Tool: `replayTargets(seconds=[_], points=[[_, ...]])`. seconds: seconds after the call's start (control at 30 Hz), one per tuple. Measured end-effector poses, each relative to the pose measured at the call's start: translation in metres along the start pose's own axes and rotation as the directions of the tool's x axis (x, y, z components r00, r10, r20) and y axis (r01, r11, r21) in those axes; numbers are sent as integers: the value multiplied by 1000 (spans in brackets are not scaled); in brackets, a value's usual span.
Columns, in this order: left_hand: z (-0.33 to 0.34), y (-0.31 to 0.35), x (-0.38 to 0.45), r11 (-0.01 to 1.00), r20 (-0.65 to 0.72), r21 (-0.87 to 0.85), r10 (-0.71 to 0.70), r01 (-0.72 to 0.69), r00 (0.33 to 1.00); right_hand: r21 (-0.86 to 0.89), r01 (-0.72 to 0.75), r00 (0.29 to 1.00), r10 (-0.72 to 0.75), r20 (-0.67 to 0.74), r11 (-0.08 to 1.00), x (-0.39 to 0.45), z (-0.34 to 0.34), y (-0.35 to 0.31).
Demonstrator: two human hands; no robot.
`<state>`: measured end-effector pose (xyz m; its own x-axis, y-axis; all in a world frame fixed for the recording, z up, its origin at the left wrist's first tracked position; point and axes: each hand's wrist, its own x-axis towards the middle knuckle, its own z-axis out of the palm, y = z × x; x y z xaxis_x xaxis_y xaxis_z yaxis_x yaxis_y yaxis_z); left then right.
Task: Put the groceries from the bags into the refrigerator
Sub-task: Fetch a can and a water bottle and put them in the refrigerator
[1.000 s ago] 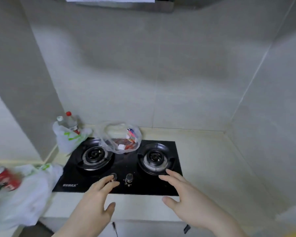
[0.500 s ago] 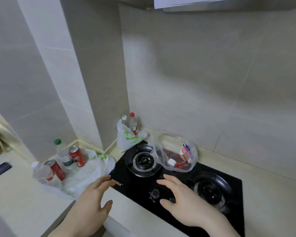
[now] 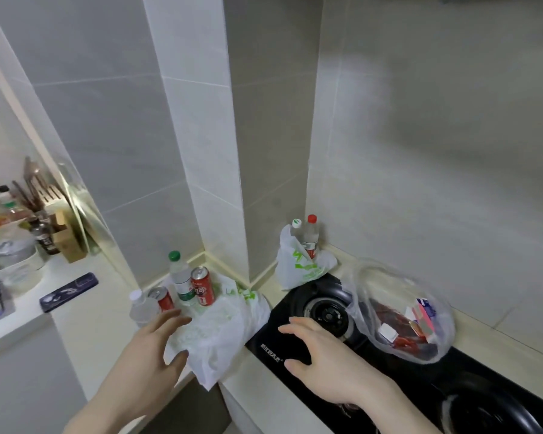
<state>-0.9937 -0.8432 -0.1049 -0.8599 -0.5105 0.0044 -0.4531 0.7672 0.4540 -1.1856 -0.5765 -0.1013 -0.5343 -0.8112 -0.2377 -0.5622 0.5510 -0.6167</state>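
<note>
A flattened white plastic bag (image 3: pixel 223 324) lies on the counter corner, with two red cans (image 3: pixel 203 286) and two clear water bottles (image 3: pixel 180 277) standing on its far side. My left hand (image 3: pixel 152 349) hovers open over the bag's near left edge, holding nothing. My right hand (image 3: pixel 326 355) is open above the front left corner of the black gas stove (image 3: pixel 282 339). A second white bag (image 3: pixel 301 264) with two bottles stands in the wall corner. A clear bag (image 3: pixel 402 311) of red packets sits on the stove.
A tiled pillar (image 3: pixel 207 151) juts out behind the cans. To the left, a lower white shelf (image 3: pixel 29 302) carries a dark flat case (image 3: pixel 69 292), a knife block, sauce bottles and pots. The refrigerator is not in view.
The view has swung left from the stove to the counter corner. Both hands moved left with it; my left hand now hovers over the flattened white bag.
</note>
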Motion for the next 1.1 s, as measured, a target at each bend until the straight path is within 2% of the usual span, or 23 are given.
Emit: replayTargets(seconds=[0.27, 0.43, 0.63, 0.73, 0.97, 1.1], points=[[-47, -85, 96, 999, 0, 52, 1, -1, 1000, 31, 10, 1000, -10, -7, 999, 145, 48, -56], [-57, -140, 142, 992, 128, 125, -18, 2, 992, 49, -26, 1000, 27, -11, 998, 227, 81, -84], [-38, -184, 170, 992, 298, 108, 24, -59, 954, -72, -134, 991, 132, -22, 988, 303, 103, -91], [-27, -195, 175, 992, 305, 114, 12, -49, 952, -124, -197, 980, 199, 3, 973, 337, 113, -87], [-13, -208, 185, 993, 281, 117, -17, -17, 960, -244, -214, 970, 235, 61, 946, 393, 127, -82], [-11, -210, 189, 995, 271, 97, -47, 21, 961, -224, -224, 974, 222, -35, 948, 405, 139, -74]])
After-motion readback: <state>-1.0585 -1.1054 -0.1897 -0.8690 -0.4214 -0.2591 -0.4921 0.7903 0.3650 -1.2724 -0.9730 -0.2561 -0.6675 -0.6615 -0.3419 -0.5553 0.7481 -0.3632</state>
